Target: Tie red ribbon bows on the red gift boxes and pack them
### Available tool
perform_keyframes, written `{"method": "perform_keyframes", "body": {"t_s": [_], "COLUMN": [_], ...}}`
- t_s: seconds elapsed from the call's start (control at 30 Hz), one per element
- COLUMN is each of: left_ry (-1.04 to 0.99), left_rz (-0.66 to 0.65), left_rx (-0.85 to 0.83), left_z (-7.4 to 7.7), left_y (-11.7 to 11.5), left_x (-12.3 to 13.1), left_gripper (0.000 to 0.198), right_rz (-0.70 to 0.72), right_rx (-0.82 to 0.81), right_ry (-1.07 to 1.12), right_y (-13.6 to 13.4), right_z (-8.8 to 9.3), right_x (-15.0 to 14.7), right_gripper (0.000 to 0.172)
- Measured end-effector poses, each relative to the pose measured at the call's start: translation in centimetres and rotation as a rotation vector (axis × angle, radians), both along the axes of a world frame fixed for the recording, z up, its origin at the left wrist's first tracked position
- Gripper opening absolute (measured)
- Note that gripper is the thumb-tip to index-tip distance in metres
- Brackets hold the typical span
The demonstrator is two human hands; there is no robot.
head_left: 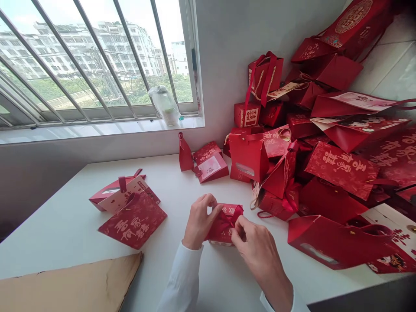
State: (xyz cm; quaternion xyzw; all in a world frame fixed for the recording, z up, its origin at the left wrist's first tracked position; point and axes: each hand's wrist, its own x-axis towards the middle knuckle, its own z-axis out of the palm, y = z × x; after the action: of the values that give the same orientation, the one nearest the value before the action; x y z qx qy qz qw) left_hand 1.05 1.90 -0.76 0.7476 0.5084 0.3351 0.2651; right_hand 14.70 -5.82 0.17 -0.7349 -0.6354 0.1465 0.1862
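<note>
Because the small red paper box (221, 232) lies between the 2 hands, its long side goes roughly from hand to hand. The left hand (199, 221) is closed narrow on its left end, and the right hand (256, 255), nearer to the knot, pinches the smooth satin ribbon (233, 215). I cannot tell if the box touches the white bench (65, 234). Folded red paper bags (341, 169) are piled at right.

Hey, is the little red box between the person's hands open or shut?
Shut, it seems: the red gift box shows no open top, and a red ribbon is gathered across it between the left hand and right hand.
</note>
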Motion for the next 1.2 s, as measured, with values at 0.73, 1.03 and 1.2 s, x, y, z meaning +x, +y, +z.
{"method": "perform_keyframes", "body": {"t_s": [0.73, 1.03, 1.2], "left_ry": [0.064, 0.121, -0.005], "left_rz": [-0.144, -0.207, -0.224], "left_rx": [-0.089, -0.035, -0.066], "left_z": [-0.1, 0.0, 1.1], "left_y": [-1.5, -1.1, -1.0], "left_x": [0.5, -0.4, -1.1], "left_gripper": [0.012, 0.015, 0.025], "right_rz": [0.125, 0.095, 0.087], "right_rx": [0.148, 0.173, 0.139], "right_ry": [0.263, 0.37, 0.494], "right_y": [0.3, 0.5, 0.3], "right_z": [-1.5, -1.5, -1.6], "right_x": [0.5, 0.6, 1.1], "right_gripper": [0.014, 0.008, 0.009]}}
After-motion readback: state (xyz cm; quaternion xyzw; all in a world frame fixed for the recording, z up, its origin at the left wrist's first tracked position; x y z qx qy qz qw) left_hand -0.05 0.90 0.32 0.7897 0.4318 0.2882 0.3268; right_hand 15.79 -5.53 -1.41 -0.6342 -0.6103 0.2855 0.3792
